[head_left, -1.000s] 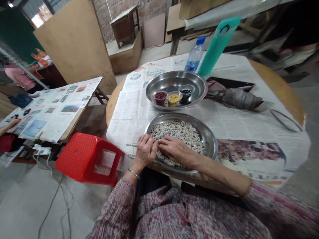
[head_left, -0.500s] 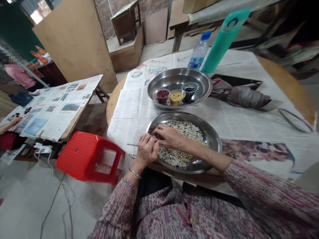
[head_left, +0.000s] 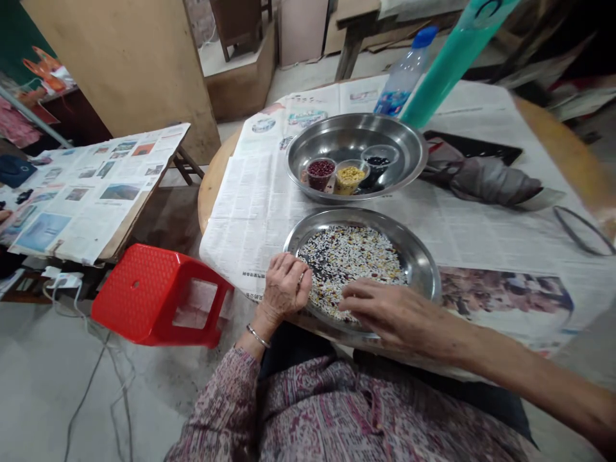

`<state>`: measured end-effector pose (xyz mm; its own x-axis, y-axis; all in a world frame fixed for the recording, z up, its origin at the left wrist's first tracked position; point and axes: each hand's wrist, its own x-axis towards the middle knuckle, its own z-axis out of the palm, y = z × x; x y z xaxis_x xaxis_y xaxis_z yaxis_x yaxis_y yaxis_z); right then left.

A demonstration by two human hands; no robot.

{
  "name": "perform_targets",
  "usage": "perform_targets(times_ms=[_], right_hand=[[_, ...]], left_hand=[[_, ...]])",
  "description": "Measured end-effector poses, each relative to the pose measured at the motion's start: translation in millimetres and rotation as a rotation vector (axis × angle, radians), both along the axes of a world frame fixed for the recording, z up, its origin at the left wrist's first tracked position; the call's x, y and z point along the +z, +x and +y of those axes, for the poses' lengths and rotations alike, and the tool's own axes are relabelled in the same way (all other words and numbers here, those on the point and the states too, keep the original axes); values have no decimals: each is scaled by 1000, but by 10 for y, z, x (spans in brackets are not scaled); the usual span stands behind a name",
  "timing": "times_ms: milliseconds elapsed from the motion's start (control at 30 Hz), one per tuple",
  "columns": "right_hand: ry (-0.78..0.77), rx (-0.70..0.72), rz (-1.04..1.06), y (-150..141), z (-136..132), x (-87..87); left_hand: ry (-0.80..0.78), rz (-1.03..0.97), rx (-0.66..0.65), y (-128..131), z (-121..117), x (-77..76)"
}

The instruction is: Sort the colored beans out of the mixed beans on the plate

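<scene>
Right hand point(head_left: 392, 314) has moved away from the left hand point(head_left: 285, 285), from the grains' left side to their lower edge; left hand stays at the rim, lower centre of frame; the view has shifted too.

Right fingers loosely bent, tips low over the mixed grains point(head_left: 359, 253); thumb hidden, so cannot tell whether anything is pinched. Left fingers curled closed, knuckles up; small dark specks show by the thumb, but what the palm holds, if anything, cannot be told; bracelet point(head_left: 257, 335) at that wrist.

Grains lie in the near pan point(head_left: 427, 273), middle of frame: mostly white, flecked yellow, red and dark; one darker patch at their left, seeds or bare metal unclear. To work them well, I judge, press lightly with the fingertips, spread them thin so colours stand apart, and keep the closed hand snug over the pan so that strays fall back in.

Beyond, the far pan point(head_left: 332, 138) holds three clear cups: red beans point(head_left: 321, 173) left, yellow bits point(head_left: 350, 176) middle, dark beans point(head_left: 378, 162) right; bottle point(head_left: 402, 83) and green case point(head_left: 447, 74) upper right of centre; grey bundle point(head_left: 495, 179) farther right; newspaper point(head_left: 245, 231) beneath; red stool point(head_left: 137, 289) lower left.
</scene>
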<state>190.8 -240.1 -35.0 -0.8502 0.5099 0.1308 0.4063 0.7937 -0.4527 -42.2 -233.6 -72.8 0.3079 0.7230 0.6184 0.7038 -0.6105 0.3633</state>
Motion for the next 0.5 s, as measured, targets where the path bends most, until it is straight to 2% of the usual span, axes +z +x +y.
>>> perform_targets(times_ms=[67,133,233,333,400,500], right_hand=[[-21,23,-32,-75,-70,-82],[35,-33,-39,-100,-50,-188],[191,-268,-68,-31,108,-291],[286,-461,-94,43,284,-275],[305,-484,-51,19,355,-231],[300,-390,-2,-138,401,-193]], left_hand=[[6,-6,-6,3,0,9],[19,-9,-8,5,1,11],[16,-10,-1,6,1,6],[-8,-11,2,6,2,4],[-9,-15,-1,6,3,11],[-9,-15,-7,4,4,26]])
